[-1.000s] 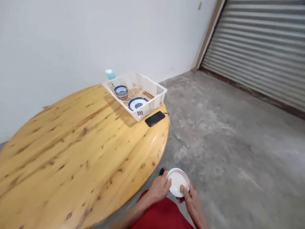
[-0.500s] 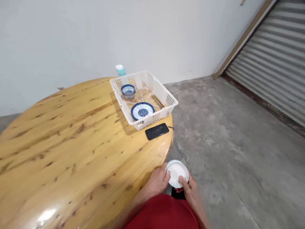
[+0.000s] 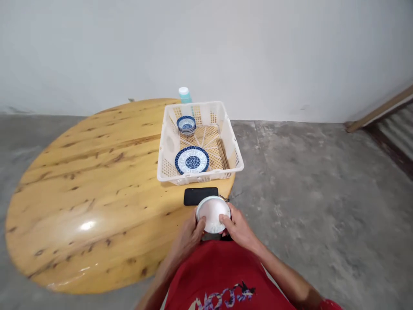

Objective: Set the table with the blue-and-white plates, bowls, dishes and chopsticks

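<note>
I hold a small white bowl (image 3: 213,213) with both hands just over the near edge of the round wooden table (image 3: 97,181). My left hand (image 3: 189,237) grips its left rim, fingers closed on it. My right hand (image 3: 238,228) grips its right rim. A black phone (image 3: 200,196) lies on the table right behind the bowl. Beyond it a white plastic basket (image 3: 232,150) holds a blue-and-white plate (image 3: 192,159), a stack of small blue-and-white bowls (image 3: 186,125) and some chopsticks (image 3: 223,153).
A teal bottle with a white cap (image 3: 185,94) stands behind the basket. A white wall runs behind the table. Concrete floor (image 3: 316,189) spreads to the right, with a roller shutter (image 3: 396,133) at the far right edge. My red shirt (image 3: 219,280) fills the bottom.
The view has swung round to face the table and basket. My hands carried the white bowl from beside the table's edge to just in front of the phone.
</note>
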A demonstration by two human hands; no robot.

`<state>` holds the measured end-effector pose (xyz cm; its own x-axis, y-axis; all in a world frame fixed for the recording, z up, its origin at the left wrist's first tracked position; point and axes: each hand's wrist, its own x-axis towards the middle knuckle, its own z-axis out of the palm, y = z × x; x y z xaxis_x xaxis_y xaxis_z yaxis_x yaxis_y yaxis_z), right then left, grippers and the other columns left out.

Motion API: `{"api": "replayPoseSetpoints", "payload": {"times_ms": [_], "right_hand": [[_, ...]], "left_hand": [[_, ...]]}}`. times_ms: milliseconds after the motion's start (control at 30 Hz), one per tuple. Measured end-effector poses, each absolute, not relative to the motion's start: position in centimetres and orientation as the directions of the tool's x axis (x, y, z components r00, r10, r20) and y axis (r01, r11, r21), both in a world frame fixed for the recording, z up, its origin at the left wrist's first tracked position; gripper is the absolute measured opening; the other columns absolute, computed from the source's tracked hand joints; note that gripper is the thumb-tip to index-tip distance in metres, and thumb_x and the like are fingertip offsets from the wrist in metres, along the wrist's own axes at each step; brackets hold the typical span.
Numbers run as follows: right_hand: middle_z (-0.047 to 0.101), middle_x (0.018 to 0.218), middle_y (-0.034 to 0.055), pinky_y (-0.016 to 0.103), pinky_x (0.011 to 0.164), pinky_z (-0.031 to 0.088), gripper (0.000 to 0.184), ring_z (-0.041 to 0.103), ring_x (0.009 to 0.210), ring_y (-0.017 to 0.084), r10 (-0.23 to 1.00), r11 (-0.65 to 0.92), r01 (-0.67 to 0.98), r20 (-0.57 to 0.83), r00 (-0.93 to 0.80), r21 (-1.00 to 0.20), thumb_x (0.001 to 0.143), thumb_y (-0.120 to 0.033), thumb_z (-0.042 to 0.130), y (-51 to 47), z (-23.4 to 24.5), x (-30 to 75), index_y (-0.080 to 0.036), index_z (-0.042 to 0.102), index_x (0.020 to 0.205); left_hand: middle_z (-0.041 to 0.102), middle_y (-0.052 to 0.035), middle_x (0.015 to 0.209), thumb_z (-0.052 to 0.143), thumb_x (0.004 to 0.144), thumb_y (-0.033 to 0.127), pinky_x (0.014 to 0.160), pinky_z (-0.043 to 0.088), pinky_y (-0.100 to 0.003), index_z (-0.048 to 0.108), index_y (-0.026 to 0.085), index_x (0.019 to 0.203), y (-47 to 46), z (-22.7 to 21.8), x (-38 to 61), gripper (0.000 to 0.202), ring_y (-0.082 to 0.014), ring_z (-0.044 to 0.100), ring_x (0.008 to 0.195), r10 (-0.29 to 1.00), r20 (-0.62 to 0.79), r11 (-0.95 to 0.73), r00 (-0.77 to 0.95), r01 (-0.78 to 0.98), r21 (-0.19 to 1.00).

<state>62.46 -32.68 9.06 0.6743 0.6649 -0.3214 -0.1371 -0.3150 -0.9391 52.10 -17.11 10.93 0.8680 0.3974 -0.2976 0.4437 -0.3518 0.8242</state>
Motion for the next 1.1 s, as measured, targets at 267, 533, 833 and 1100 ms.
{"api": "replayPoseSetpoints", "payload": {"times_ms": [267, 533, 833, 1100], "right_hand": [[0.065, 0.079, 0.0009, 0.021, 0.044, 0.052, 0.025, 0.064, 0.052, 0.013, 0.814, -0.234, -0.075, -0.237, 0.530, -0.969, 0.084, -0.031, 0.056, -28.7, 14.1, 70.7, -0.016, 0.054, 0.104], [0.065, 0.057, 0.0016, 0.017, 0.042, 0.050, 0.012, 0.063, 0.047, 0.014, 0.741, -0.335, -0.261, -0.424, 0.520, -0.905, 0.079, -0.016, 0.059, -24.3, 16.8, 75.1, -0.011, 0.060, 0.090], [0.067, 0.056, 0.0091, 0.021, 0.042, 0.052, 0.006, 0.065, 0.049, 0.017, 0.617, -0.468, -0.298, -0.549, 0.563, -0.832, 0.079, -0.007, 0.055, -19.0, 15.6, 82.4, -0.008, 0.061, 0.077], [0.062, 0.058, 0.0032, 0.022, 0.046, 0.049, 0.009, 0.056, 0.050, 0.013, 0.482, -0.552, -0.271, -0.567, 0.667, -0.788, 0.070, -0.002, 0.058, -12.6, 11.2, 90.7, -0.008, 0.060, 0.077]], "left_hand": [[0.067, -0.0034, 0.079, 0.049, 0.090, 0.049, 0.065, 0.053, -0.031, 0.053, 0.016, 0.116, -14.5, 17.5, 56.9, 0.042, -0.0186, 0.064, 0.065, 0.444, -0.287, -0.281, 0.849, 0.436, 0.855], [0.070, -0.0063, 0.077, 0.053, 0.087, 0.040, 0.063, 0.057, -0.030, 0.056, 0.012, 0.109, -9.3, 17.6, 62.9, 0.036, -0.0215, 0.070, 0.070, 0.326, -0.403, -0.084, 0.855, 0.451, 0.889], [0.072, -0.0096, 0.078, 0.052, 0.086, 0.024, 0.067, 0.058, -0.029, 0.063, 0.009, 0.102, -4.9, 15.3, 71.3, 0.025, -0.0201, 0.070, 0.072, 0.314, -0.454, 0.034, 0.834, 0.468, 0.883], [0.073, -0.0102, 0.078, 0.053, 0.081, 0.017, 0.073, 0.058, -0.032, 0.065, 0.007, 0.111, -0.6, 9.5, 80.0, 0.034, -0.0248, 0.072, 0.082, 0.384, -0.499, 0.154, 0.776, 0.479, 0.864]]}}
